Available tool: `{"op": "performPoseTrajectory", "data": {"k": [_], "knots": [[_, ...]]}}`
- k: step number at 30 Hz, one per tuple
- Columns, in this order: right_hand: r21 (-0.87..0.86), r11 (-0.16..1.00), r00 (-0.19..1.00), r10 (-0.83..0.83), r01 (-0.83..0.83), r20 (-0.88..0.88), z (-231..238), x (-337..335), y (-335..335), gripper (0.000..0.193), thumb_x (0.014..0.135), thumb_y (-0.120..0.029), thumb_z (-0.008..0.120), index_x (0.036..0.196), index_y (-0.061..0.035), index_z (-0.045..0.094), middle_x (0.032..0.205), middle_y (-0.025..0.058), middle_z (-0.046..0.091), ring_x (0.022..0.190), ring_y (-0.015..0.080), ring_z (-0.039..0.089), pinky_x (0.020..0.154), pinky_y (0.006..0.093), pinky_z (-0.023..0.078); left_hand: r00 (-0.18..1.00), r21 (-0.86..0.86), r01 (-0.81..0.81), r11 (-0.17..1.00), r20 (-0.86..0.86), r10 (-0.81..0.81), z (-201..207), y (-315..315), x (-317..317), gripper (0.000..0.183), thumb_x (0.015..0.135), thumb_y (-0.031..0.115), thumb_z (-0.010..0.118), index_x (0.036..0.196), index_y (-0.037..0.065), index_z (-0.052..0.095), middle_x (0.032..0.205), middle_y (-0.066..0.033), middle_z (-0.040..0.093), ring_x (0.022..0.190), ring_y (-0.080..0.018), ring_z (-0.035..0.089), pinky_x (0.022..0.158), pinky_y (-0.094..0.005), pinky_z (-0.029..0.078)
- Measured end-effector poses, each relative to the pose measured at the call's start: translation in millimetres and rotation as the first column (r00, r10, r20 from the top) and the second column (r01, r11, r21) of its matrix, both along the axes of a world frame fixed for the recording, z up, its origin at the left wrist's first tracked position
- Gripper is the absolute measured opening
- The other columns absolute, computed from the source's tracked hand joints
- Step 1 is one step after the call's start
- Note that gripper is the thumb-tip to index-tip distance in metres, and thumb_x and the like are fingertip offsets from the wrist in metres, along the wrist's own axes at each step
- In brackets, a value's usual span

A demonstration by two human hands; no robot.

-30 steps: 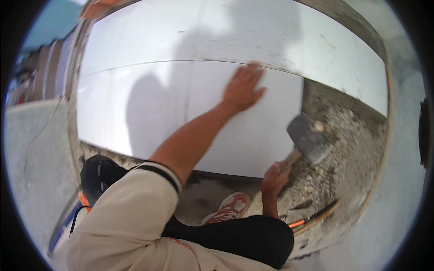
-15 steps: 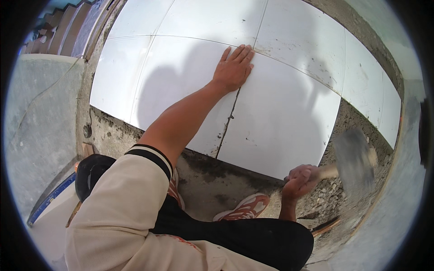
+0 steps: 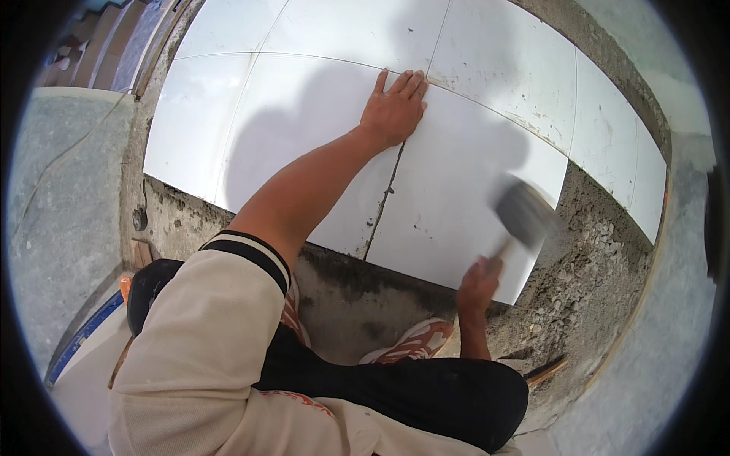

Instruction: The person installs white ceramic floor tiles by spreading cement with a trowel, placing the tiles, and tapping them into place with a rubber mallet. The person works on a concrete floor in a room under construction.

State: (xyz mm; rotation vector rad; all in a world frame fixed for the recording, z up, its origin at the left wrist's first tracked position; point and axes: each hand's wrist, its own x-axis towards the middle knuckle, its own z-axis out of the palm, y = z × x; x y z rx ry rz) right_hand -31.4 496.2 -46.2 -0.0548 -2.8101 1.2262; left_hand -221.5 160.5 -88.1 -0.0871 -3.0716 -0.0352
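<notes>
My left hand [image 3: 394,110] lies flat with fingers spread, over the far end of the dark joint between two large white tiles. Under its right side is the near right floor tile [image 3: 449,197], whose right and front edges border rough mortar. My right hand [image 3: 479,285] is wrapped round the handle of a mallet [image 3: 526,211] with a dark grey head, blurred by motion. The head is over the right part of that tile; whether it touches the surface I cannot tell.
More white tiles [image 3: 334,30] extend to the far side. Rubbly mortar [image 3: 593,243] fills the strip along the right wall [image 3: 684,220]. My shoe [image 3: 414,342] stands on grey ground by the tile's front edge. A blue-edged tool [image 3: 87,334] leans at lower left.
My right hand has swung the mallet leftward and up, from beyond the tile's right edge to over the tile. My left hand stays in nearly the same place.
</notes>
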Motion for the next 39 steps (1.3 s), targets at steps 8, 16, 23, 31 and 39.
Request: {"op": "performPoseTrajectory", "data": {"k": [8, 16, 23, 31, 39], "knots": [[-0.245, 0.966, 0.996, 0.080, -0.087, -0.040, 5.6, 11.5, 17.1, 0.026, 0.109, -0.022, 0.049, 0.115, 0.0041, 0.052, 0.081, 0.0141, 0.058, 0.071, 0.0354, 0.062, 0.073, 0.0489, 0.054, 0.999, -0.082, 0.018, 0.997, 0.042, -0.014, 10.8, 1.8, 5.9, 0.055, 0.114, 0.036, 0.035, 0.163, 0.009, 0.039, 0.173, -0.0047, 0.033, 0.160, -0.0215, 0.028, 0.131, -0.0561, 0.018], [-0.223, 0.965, 0.976, -0.097, 0.140, 0.194, 41.1, 39.1, 27.1, 0.039, 0.107, -0.030, 0.063, 0.117, 0.0070, 0.055, 0.079, 0.0120, 0.064, 0.070, 0.0225, 0.064, 0.063, 0.0356, 0.052, 0.990, -0.100, 0.107, 0.989, 0.097, -0.098, 8.2, -13.3, 20.7, 0.056, 0.115, 0.040, 0.034, 0.166, 0.017, 0.034, 0.176, -0.0015, 0.026, 0.161, -0.0207, 0.026, 0.133, -0.0518, 0.020], [-0.400, 0.895, 0.980, -0.174, 0.197, 0.093, 86.1, 67.7, 57.0, 0.021, 0.106, -0.022, 0.065, 0.108, -0.0030, 0.056, 0.082, 0.0039, 0.061, 0.066, 0.0134, 0.057, 0.055, 0.0276, 0.048, 0.938, 0.020, 0.340, 0.940, 0.068, -0.340, -7.7, 28.2, 86.7, 0.071, 0.111, 0.064, 0.021, 0.170, 0.025, 0.023, 0.178, -0.0052, 0.016, 0.164, -0.0228, 0.013, 0.136, -0.0429, 0.012], [-0.120, 0.992, 0.943, 0.017, 0.025, 0.331, 32.2, 86.0, 29.6, 0.017, 0.102, -0.013, 0.070, 0.088, -0.0089, 0.061, 0.072, 0.0027, 0.057, 0.067, 0.0140, 0.054, 0.061, 0.0323, 0.047, 0.947, 0.015, 0.320, 0.947, 0.002, -0.320, -15.5, 34.7, 94.2, 0.072, 0.111, 0.066, 0.021, 0.171, 0.026, 0.020, 0.177, -0.0046, 0.017, 0.164, -0.0223, 0.013, 0.136, -0.0427, 0.014], [-0.422, 0.903, 0.996, 0.084, -0.074, 0.006, 56.6, 67.3, 43.4, 0.020, 0.101, -0.007, 0.066, 0.082, -0.0020, 0.063, 0.073, 0.0050, 0.062, 0.067, 0.0152, 0.055, 0.063, 0.0340, 0.044, 0.951, -0.002, 0.310, 0.951, 0.005, -0.310, -11.1, 31.7, 92.9, 0.071, 0.111, 0.065, 0.022, 0.171, 0.026, 0.020, 0.178, -0.0044, 0.017, 0.164, -0.0222, 0.014, 0.137, -0.0419, 0.014]]}}
